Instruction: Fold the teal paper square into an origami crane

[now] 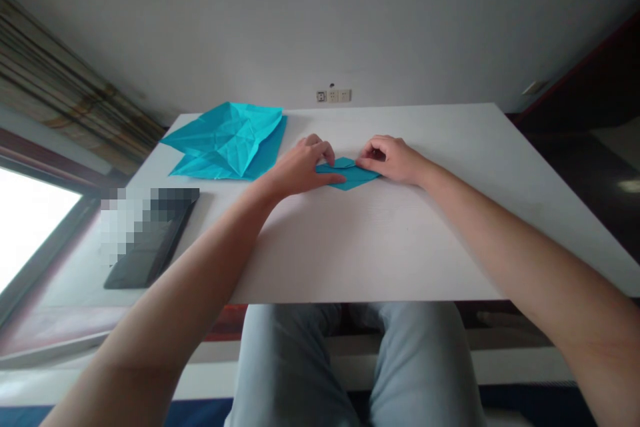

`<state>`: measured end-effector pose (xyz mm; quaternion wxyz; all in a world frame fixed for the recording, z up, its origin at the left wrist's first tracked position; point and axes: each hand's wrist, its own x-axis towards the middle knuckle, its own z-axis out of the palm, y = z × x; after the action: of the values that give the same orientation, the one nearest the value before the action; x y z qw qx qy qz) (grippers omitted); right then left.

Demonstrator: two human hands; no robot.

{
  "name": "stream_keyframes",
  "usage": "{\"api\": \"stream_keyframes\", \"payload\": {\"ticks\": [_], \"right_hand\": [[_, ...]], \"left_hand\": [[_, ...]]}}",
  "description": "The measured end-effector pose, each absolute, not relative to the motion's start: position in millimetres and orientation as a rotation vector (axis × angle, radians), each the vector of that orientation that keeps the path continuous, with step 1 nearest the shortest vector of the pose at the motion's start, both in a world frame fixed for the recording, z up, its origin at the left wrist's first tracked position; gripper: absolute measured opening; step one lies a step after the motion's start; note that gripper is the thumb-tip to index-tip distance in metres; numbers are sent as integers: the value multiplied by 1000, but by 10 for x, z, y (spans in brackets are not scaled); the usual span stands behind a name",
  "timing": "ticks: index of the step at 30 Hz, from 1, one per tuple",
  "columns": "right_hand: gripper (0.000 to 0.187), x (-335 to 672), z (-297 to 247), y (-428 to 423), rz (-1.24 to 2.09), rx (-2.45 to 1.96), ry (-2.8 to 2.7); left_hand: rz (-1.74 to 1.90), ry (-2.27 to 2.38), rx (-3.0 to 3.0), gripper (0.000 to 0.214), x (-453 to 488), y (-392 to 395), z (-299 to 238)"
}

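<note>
A small folded piece of blue paper (pixel 350 173) lies flat on the white table (pixel 390 240), a little beyond its middle. My left hand (pixel 303 167) rests on the paper's left end, thumb pressed along its edge and fingers curled. My right hand (pixel 390 159) pinches the paper's top right edge with curled fingers. Both hands touch the same piece.
A larger creased sheet of blue paper (pixel 227 140) lies on more blue sheets at the table's far left. A dark flat object (pixel 150 247), partly blurred out, sits at the near left. A wall with sockets (pixel 333 95) stands behind the table; a window is at left.
</note>
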<state>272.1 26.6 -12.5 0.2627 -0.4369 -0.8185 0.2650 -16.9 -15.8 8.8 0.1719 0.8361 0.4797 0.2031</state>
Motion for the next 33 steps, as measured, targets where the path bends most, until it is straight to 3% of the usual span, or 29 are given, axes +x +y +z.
{"api": "stream_keyframes", "payload": {"ticks": [6,16,19,25,33], "right_hand": [[42,2743,-127,280,939,-1177,-2151],[68,2735,-93,259,1095,-924,-2017],[70,2743,-86,270,1047,-901,-2012],[70,2751,-103,295,971,-862,-1981],[61,2724,-160,300,982,-780,-1951]], "left_hand": [[718,1324,2313,85,-183,-157,18],[549,1429,2395,52,-142,-148,112],[591,1443,2400,50,-146,-154,95],[664,1500,2239,66,-133,-190,141],[758,1360,2154,51,-72,-219,218]]}}
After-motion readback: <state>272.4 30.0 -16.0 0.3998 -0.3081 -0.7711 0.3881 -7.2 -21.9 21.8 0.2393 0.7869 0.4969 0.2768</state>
